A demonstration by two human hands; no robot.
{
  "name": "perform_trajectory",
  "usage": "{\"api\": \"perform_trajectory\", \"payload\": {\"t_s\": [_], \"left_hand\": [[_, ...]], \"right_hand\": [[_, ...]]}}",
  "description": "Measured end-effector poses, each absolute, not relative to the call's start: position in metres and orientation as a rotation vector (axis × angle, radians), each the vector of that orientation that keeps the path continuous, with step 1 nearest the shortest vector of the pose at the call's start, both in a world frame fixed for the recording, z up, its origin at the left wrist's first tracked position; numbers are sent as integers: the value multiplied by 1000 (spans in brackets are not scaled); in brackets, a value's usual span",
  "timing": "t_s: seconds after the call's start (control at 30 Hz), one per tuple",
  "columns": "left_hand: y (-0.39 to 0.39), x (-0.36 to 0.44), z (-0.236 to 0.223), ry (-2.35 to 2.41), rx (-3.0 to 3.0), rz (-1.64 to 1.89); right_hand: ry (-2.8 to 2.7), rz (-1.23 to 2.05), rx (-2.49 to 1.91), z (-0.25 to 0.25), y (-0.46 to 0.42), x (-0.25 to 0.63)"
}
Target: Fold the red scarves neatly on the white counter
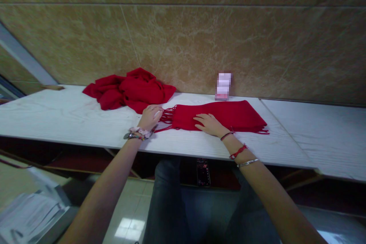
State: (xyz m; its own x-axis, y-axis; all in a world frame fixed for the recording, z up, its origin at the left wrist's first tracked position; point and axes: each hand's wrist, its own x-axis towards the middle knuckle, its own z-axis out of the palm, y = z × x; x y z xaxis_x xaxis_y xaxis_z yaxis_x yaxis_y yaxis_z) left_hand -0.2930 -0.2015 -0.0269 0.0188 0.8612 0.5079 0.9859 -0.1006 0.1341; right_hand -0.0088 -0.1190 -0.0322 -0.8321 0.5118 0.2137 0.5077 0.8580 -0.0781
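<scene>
A red scarf [220, 114] lies folded into a long flat strip on the white tabletop, with tasselled fringe [167, 115] at its left end and a few strands at its right corner. My left hand [151, 117] is at the left fringe, its fingers closed round the strands; a small whitish patch shows at the fingertips, too unclear to name. Flat on the middle of the scarf rests my right hand [210, 124], fingers spread and holding nothing. Behind my left hand a second red cloth [131, 89] sits in a crumpled heap.
A blurred-out upright phone-sized object [223, 85] leans against the tiled wall [183, 38]. Below the table [71, 122], a dark phone [203, 172] lies on a shelf above my knees. Papers [28, 213] sit in a container at the lower left.
</scene>
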Motion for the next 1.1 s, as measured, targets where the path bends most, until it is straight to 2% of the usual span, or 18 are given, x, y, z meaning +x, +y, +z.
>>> {"api": "perform_trajectory", "payload": {"t_s": [0.13, 0.23, 0.37, 0.47, 0.57, 0.67, 0.83, 1.1], "left_hand": [[-197, -276, -30, -1657, -2559, -624], [-197, -276, -32, -1839, -2356, -571], [-200, -283, -29, -2039, -1951, -677], [-203, -280, -27, -1896, -2226, -778], [-203, -274, -28, -1768, -2529, -682], [-201, -273, -30, -1830, -2415, -580], [-199, -276, -30, -1879, -2213, -618], [-197, -270, -31, -1803, -2411, -576]], "right_hand": [[-2804, 69, -776, -34, -117, -9], [-2796, 94, -772, -34, -116, -9], [-2793, 114, -762, -35, -115, -9], [-2793, 112, -757, -35, -114, -9], [-2791, 117, -758, -36, -113, -9], [-2784, 126, -766, -36, -113, -9], [-2791, 134, -761, -35, -113, -8], [-2804, 80, -766, -34, -115, -9]]}}
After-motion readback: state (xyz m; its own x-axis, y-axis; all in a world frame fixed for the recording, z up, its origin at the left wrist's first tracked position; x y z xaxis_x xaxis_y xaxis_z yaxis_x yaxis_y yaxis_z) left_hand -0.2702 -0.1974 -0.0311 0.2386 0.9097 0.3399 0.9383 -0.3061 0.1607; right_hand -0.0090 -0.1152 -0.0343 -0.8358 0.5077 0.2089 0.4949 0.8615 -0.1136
